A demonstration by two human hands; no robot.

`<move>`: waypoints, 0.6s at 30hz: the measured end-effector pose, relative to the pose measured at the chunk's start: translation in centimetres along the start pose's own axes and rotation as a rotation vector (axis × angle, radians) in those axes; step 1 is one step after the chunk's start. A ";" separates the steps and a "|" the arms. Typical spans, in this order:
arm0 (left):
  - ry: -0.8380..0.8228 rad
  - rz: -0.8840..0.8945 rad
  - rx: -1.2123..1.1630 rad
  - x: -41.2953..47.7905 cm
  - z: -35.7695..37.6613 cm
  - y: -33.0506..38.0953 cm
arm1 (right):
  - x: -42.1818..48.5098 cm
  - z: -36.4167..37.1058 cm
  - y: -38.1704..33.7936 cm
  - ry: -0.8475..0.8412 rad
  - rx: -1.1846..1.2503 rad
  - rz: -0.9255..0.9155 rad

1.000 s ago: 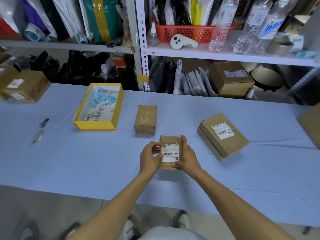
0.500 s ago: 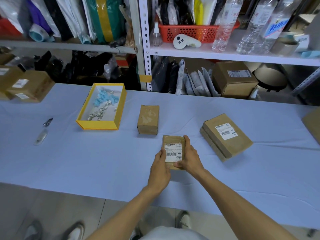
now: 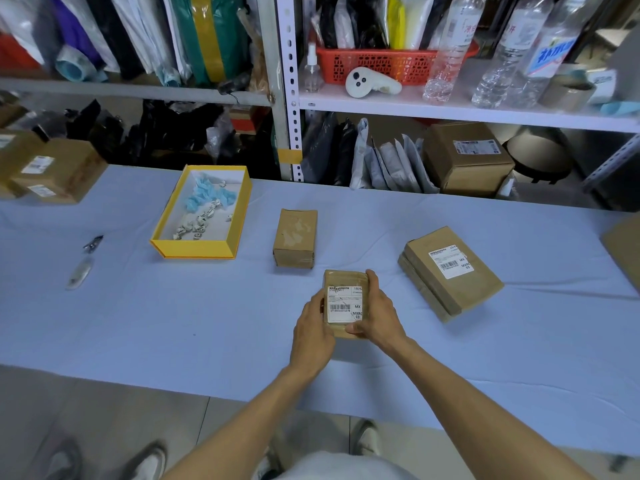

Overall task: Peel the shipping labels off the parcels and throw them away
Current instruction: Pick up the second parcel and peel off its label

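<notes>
A small brown parcel rests near the table's front, held between both hands. Its white shipping label faces up, flat on the box. My left hand grips the parcel's left and lower edge, thumb at the label's left side. My right hand clasps the right edge, fingers over the top corner. A bare brown parcel without a label stands just behind. To the right lies a larger flat parcel with its own label. A yellow box holding crumpled label scraps sits at the back left.
The table has a pale blue cover. A small knife lies at the far left. More labelled boxes sit at the left edge, another box at the right edge. Shelving with bottles and bags rises behind the table.
My left hand slid from the label's upper left corner down to the parcel's lower left edge. The parcel stayed in place and my right hand kept its hold.
</notes>
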State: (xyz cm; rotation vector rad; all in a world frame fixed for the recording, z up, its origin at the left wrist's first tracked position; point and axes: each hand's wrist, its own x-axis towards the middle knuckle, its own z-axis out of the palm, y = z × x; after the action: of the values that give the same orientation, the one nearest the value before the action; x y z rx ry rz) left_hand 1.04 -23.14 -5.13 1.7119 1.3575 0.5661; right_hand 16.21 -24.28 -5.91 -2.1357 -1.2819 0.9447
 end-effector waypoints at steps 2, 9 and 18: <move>-0.030 -0.009 0.018 0.2 -0.2 0.4 | 0.0 0.0 0.0 -0.003 0.000 0.004; -0.024 0.004 0.033 0.5 -0.2 0.3 | 0.0 0.1 -0.1 -0.005 -0.016 0.016; 0.083 0.077 0.081 2.9 -0.9 1.5 | -0.1 0.1 0.0 0.001 -0.037 -0.007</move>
State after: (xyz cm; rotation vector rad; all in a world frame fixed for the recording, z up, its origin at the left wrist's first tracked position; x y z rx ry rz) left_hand 2.04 -20.21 -3.89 1.8305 1.3938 0.6395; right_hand 16.12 -24.41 -5.92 -2.1585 -1.3152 0.9231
